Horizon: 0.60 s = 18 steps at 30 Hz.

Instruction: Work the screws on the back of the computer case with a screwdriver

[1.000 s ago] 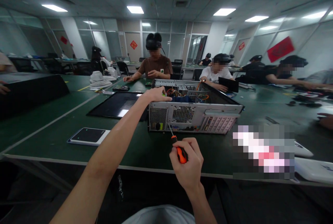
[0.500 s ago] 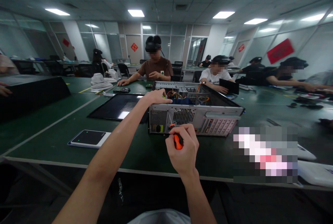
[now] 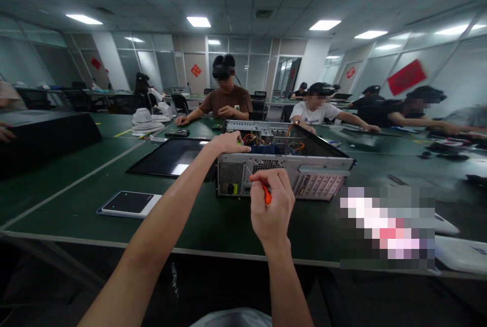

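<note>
The orange-handled screwdriver [image 3: 267,194] has been lifted and carried in against the rear panel of the grey metal computer case [image 3: 304,172]; a second ago it was held well short of that panel. The right hand [image 3: 272,208] is clenched hard round the handle, fingers fully curled, with only a sliver of orange left showing. The thin shaft runs up and left out of the fist to the panel, though whether its tip is seated on a screw cannot be made out at this blur. The left hand [image 3: 227,142] has been kept draped over the case's top rear corner, just above and left of the grip, spread flat rather than closed round anything. By the look of it, the approach is over and the back panel is being worked. A black side panel [image 3: 171,155] lies flat on the dark green table [image 3: 68,185], further left of the grip.
</note>
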Each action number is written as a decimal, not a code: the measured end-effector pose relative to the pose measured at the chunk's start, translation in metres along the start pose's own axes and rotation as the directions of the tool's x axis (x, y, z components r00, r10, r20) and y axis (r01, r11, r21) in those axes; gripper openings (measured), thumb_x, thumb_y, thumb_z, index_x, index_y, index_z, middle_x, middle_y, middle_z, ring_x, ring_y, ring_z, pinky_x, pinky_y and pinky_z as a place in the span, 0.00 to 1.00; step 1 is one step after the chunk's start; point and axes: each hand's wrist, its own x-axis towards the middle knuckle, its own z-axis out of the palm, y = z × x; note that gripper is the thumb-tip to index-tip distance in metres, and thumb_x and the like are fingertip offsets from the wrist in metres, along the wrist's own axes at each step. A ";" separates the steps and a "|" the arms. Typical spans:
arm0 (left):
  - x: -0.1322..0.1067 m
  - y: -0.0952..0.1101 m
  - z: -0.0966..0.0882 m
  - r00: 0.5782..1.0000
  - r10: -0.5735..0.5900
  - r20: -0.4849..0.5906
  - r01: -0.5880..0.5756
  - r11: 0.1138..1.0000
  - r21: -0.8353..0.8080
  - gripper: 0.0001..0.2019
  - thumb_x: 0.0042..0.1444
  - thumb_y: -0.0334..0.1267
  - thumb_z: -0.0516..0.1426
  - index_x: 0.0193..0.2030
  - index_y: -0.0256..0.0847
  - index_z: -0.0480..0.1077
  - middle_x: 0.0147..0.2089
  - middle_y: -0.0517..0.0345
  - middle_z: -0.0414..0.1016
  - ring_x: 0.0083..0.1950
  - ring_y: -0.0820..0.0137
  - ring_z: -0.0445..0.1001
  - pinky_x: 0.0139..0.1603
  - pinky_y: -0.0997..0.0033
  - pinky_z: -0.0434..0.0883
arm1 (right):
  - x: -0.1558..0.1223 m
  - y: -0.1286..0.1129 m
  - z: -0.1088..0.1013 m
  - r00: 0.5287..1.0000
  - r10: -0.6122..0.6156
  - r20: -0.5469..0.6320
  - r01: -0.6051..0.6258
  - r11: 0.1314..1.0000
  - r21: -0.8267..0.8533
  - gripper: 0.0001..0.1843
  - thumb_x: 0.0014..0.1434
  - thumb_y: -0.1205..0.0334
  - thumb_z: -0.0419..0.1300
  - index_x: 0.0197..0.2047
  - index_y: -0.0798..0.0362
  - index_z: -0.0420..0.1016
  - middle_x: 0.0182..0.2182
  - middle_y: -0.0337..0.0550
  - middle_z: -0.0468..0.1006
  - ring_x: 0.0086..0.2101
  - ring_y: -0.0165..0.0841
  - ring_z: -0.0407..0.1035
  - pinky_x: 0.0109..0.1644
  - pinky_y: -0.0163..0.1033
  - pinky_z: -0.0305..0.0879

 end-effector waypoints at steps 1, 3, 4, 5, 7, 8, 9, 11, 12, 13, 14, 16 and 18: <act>0.000 0.000 0.000 1.000 -0.001 -0.003 0.001 1.000 0.001 0.32 0.56 0.67 0.57 0.56 0.43 0.69 0.60 0.42 0.78 0.59 0.49 0.77 0.57 0.55 0.71 | 0.000 -0.001 0.000 0.999 -0.004 0.041 0.005 1.000 -0.014 0.07 0.64 0.68 0.54 0.36 0.51 0.73 0.36 0.41 0.71 0.36 0.33 0.69 0.41 0.39 0.66; 0.001 -0.001 0.001 1.000 -0.003 -0.008 0.003 1.000 0.004 0.32 0.56 0.67 0.57 0.56 0.43 0.69 0.60 0.42 0.78 0.59 0.49 0.77 0.57 0.55 0.71 | -0.002 -0.003 -0.001 0.996 -0.008 0.091 0.011 0.999 -0.032 0.08 0.67 0.66 0.53 0.38 0.51 0.73 0.37 0.42 0.71 0.37 0.33 0.69 0.42 0.39 0.66; 0.001 -0.002 0.002 1.000 -0.003 -0.009 0.003 1.000 0.006 0.32 0.56 0.67 0.56 0.56 0.43 0.69 0.60 0.42 0.78 0.59 0.49 0.77 0.57 0.55 0.71 | -0.004 -0.003 -0.002 0.995 -0.003 0.100 0.006 0.999 -0.039 0.08 0.69 0.65 0.53 0.39 0.51 0.73 0.38 0.42 0.71 0.37 0.33 0.69 0.42 0.38 0.66; 0.002 -0.002 0.002 1.000 -0.002 -0.007 0.002 1.000 0.006 0.32 0.56 0.67 0.56 0.56 0.43 0.69 0.60 0.42 0.78 0.59 0.49 0.76 0.57 0.55 0.71 | -0.005 -0.003 -0.004 0.995 0.009 0.103 -0.004 0.999 -0.048 0.09 0.70 0.63 0.52 0.39 0.51 0.73 0.38 0.43 0.72 0.38 0.33 0.70 0.43 0.38 0.66; 0.002 -0.003 0.003 1.000 0.005 -0.008 -0.005 1.000 0.003 0.32 0.56 0.67 0.56 0.56 0.44 0.69 0.60 0.42 0.77 0.59 0.50 0.77 0.58 0.55 0.71 | -0.008 -0.001 -0.008 0.993 0.053 0.108 -0.045 0.996 -0.075 0.10 0.71 0.60 0.52 0.41 0.51 0.73 0.40 0.43 0.72 0.38 0.33 0.70 0.44 0.39 0.66; 0.003 -0.003 0.003 1.000 0.009 -0.010 -0.009 1.000 0.001 0.32 0.56 0.67 0.56 0.56 0.44 0.69 0.60 0.42 0.77 0.59 0.50 0.77 0.58 0.55 0.71 | -0.010 0.000 -0.010 0.989 0.084 0.125 -0.073 0.993 -0.091 0.10 0.71 0.59 0.53 0.41 0.51 0.73 0.41 0.43 0.72 0.39 0.33 0.71 0.44 0.39 0.66; 0.003 -0.003 0.003 1.000 0.010 -0.013 -0.010 1.000 0.000 0.33 0.55 0.67 0.56 0.56 0.44 0.69 0.60 0.42 0.77 0.59 0.50 0.77 0.58 0.55 0.71 | -0.010 0.001 -0.013 0.982 0.118 0.150 -0.103 0.989 -0.107 0.10 0.71 0.58 0.53 0.42 0.50 0.74 0.42 0.43 0.73 0.39 0.34 0.72 0.45 0.39 0.66; 0.002 -0.002 0.003 1.000 0.003 -0.017 -0.003 1.000 -0.001 0.33 0.55 0.67 0.56 0.57 0.43 0.69 0.60 0.41 0.78 0.59 0.49 0.77 0.57 0.53 0.71 | -0.011 0.003 -0.016 0.956 0.195 0.217 -0.172 0.978 -0.118 0.10 0.71 0.56 0.53 0.43 0.49 0.74 0.42 0.42 0.75 0.40 0.35 0.73 0.45 0.40 0.66; 0.002 -0.002 0.002 1.000 -0.001 -0.018 0.001 1.000 0.001 0.33 0.55 0.67 0.56 0.57 0.44 0.69 0.60 0.41 0.78 0.59 0.48 0.77 0.58 0.53 0.71 | -0.012 0.003 -0.017 0.939 0.234 0.253 -0.213 0.971 -0.108 0.10 0.71 0.55 0.53 0.45 0.48 0.73 0.40 0.41 0.76 0.39 0.35 0.73 0.44 0.40 0.66; 0.001 -0.002 0.002 1.000 -0.004 -0.015 0.004 1.000 0.003 0.33 0.55 0.67 0.56 0.57 0.44 0.69 0.60 0.41 0.77 0.59 0.48 0.77 0.58 0.53 0.71 | -0.012 0.003 -0.018 0.920 0.270 0.285 -0.256 0.963 -0.086 0.10 0.72 0.54 0.53 0.46 0.47 0.73 0.37 0.39 0.76 0.37 0.35 0.74 0.42 0.40 0.66; 0.001 -0.001 0.002 1.000 -0.005 -0.012 0.005 1.000 0.005 0.33 0.55 0.67 0.56 0.57 0.44 0.69 0.61 0.41 0.77 0.59 0.48 0.77 0.58 0.53 0.71 | -0.012 0.003 -0.018 0.903 0.301 0.308 -0.299 0.953 -0.053 0.11 0.72 0.52 0.52 0.48 0.47 0.72 0.34 0.37 0.75 0.34 0.34 0.73 0.40 0.39 0.65; 0.000 -0.002 0.001 1.000 -0.004 -0.007 0.004 1.000 0.010 0.33 0.56 0.67 0.56 0.57 0.43 0.69 0.61 0.41 0.77 0.59 0.49 0.77 0.58 0.54 0.71 | -0.014 0.002 -0.015 0.884 0.338 0.322 -0.363 0.931 0.021 0.11 0.73 0.50 0.51 0.49 0.46 0.69 0.27 0.33 0.72 0.27 0.31 0.69 0.35 0.37 0.63; 0.000 -0.002 0.001 1.000 -0.002 -0.006 0.002 1.000 0.011 0.34 0.56 0.68 0.55 0.58 0.43 0.69 0.61 0.41 0.77 0.59 0.48 0.77 0.57 0.54 0.71 | -0.017 0.001 -0.011 0.894 0.345 0.285 -0.379 0.923 0.071 0.11 0.71 0.49 0.53 0.46 0.47 0.66 0.26 0.31 0.69 0.24 0.29 0.65 0.31 0.35 0.60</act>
